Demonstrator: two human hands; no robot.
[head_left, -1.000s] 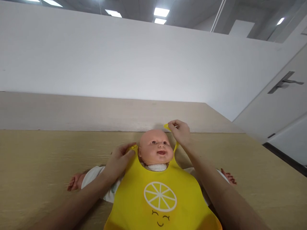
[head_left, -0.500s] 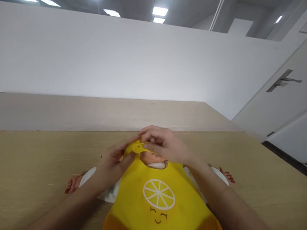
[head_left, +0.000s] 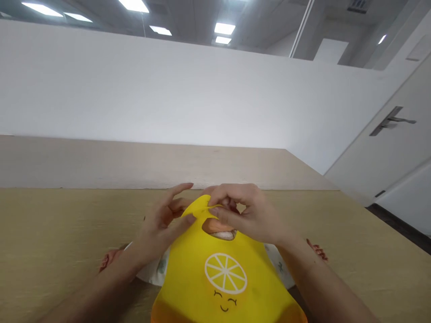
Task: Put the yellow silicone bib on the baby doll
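Observation:
A yellow bib point(head_left: 259, 273) with a lemon-slice print and a smiling face covers the front of a doll lying on the table. The doll's small hands point(head_left: 110, 258) and white patterned sleeves point(head_left: 153, 271) stick out on both sides; its head is mostly hidden behind my hands. My left hand point(head_left: 170, 224) has its thumb on the front of the bib's left neck strap and fingers behind it, with the index finger raised. Between thumb and fingertips, my right hand point(head_left: 240, 211) pinches the bib's neck band above the neck hole. The fastening itself is hidden by my fingers.
The wooden table point(head_left: 67, 224) runs up to a pale raised strip point(head_left: 134, 163) in front of a white wall point(head_left: 151, 94). To the right is a white door with a metal handle point(head_left: 392, 121). Windows and ceiling lights show above the wall.
The strap's rounded end with a hole, visible before, is now overlapped and covered at my right fingertips. My left index finger has lifted off the strap. The view has tilted slightly upward.

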